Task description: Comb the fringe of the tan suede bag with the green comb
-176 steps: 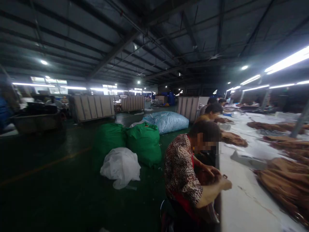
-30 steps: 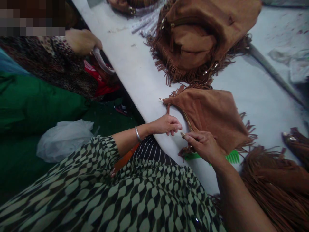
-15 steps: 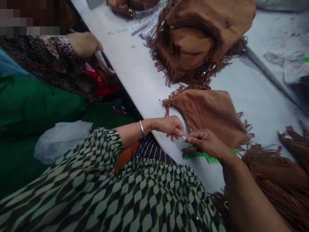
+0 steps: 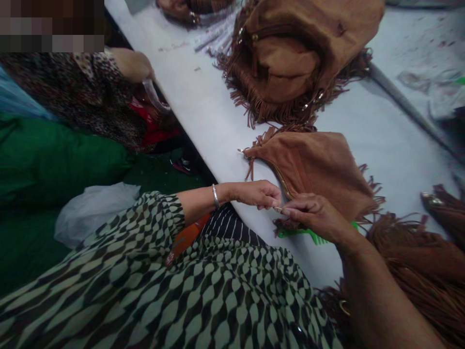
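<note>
My green-and-black patterned top fills the space nearest me, with black-and-white striped cloth and something orange showing beside it. A silver bangle circles my left wrist.

Above the near edge of the white table, my right hand pinches a small metal piece between thumb and forefinger. My left hand is curled closed, its thumb and forefinger tips drawn together at the piece's other end; I cannot tell how firmly they grip it. The piece is too small to make out in detail.

A green comb lies partly under my right hand, with its teeth toward me. Just beyond my hands, a brown bag lies flat on the table, its curved zip facing my left hand and a metal clasp at its left tip. To my right is a heap of brown fringe.

Farther back sits a larger brown fringed bag, with a grey pole to its right. Across to the left, another person's hand is at the table edge, near a curved pale strip. On the floor are a white plastic bag and a green sack.
</note>
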`<state>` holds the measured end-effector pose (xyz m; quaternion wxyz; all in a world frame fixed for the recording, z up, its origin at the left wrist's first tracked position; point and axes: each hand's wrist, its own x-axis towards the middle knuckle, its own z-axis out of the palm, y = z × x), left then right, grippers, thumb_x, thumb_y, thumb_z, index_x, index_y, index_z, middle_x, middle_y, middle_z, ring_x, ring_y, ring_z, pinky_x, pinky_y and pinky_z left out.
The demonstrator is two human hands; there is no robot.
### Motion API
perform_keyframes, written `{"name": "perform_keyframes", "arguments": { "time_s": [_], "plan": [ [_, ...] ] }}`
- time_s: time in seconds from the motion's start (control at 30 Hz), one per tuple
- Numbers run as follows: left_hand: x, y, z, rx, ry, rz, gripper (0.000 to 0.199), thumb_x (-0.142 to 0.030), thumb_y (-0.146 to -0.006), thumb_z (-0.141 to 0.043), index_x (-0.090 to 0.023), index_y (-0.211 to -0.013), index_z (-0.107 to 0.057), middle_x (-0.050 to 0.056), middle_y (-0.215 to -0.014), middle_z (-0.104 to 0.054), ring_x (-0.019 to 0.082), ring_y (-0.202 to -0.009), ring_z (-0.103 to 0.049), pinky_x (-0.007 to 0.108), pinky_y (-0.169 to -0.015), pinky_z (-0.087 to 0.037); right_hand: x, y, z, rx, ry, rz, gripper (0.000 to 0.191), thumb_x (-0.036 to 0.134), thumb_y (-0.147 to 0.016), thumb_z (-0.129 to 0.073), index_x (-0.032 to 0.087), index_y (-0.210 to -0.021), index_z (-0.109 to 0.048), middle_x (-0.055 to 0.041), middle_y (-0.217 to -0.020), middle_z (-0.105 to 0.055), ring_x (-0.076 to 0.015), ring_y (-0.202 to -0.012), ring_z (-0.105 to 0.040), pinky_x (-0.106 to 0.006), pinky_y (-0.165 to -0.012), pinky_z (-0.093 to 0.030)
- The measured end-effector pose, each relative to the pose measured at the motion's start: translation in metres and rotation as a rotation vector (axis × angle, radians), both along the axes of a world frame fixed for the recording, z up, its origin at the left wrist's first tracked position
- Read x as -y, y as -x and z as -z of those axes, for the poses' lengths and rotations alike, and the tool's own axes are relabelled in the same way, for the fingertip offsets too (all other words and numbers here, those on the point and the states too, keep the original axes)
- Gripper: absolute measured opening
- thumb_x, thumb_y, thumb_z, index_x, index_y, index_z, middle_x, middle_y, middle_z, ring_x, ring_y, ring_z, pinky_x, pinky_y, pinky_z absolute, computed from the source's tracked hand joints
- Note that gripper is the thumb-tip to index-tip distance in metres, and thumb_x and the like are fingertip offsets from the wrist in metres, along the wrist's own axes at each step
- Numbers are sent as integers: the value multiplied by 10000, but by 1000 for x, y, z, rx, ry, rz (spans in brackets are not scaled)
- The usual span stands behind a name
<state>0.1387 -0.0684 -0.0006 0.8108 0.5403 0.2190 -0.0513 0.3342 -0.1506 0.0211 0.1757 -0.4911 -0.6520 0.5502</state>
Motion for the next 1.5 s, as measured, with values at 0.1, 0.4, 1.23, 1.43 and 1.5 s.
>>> {"name": "perform_keyframes", "arguments": {
  "time_s": [0.1, 0.4, 1.23, 1.43, 1.5],
  "plan": [
    [9, 1, 10, -5, 170, -42, 191, -271, -732, -650, -126, -695, -531, -40, -554, -520, 36, -447, -429, 151, -419, -290, 6, 2, -2, 90, -208, 26, 392, 487, -858, -499, 207, -687, -713, -35, -616, -632, -165, -633, -527, -309, -631, -378],
    [41, -11, 25, -15, 381, -94, 351, -374, -631, -757, -127, -650, -509, -45, -487, -490, 39, -417, -409, 159, -395, -262, 23, 16, -1, 157, -169, 310, 288, 384, -856, -521, 198, -677, -647, -41, -691, -650, -171, -690, -577, -300, -674, -430],
    [32, 26, -1, -136, -78, -540, 254, -376, -798, -550, -122, -800, -538, -54, -585, -488, 30, -456, -440, 160, -460, -342, 12, 19, 5, -121, 229, 482, 375, 518, -810, -570, 163, -688, -594, -8, -600, -579, -89, -493, -492, -195, -452, -393],
    [24, 141, 38, -1005, -767, -554, 191, -299, -799, -528, -142, -821, -635, 23, -744, -621, 128, -676, -557, 247, -655, -443, 16, 25, 13, -32, 108, 433, 302, 446, -841, -536, 182, -716, -613, -14, -638, -621, -130, -566, -549, -251, -552, -429],
    [23, 185, 50, -1163, -851, -487, 260, -165, -744, -534, -168, -972, -659, 74, -992, -647, 213, -965, -556, 317, -829, -422, 18, 28, 17, 63, -11, 389, 264, 398, -843, -534, 190, -712, -631, -19, -670, -632, -151, -643, -567, -279, -635, -431]
  ]
}}
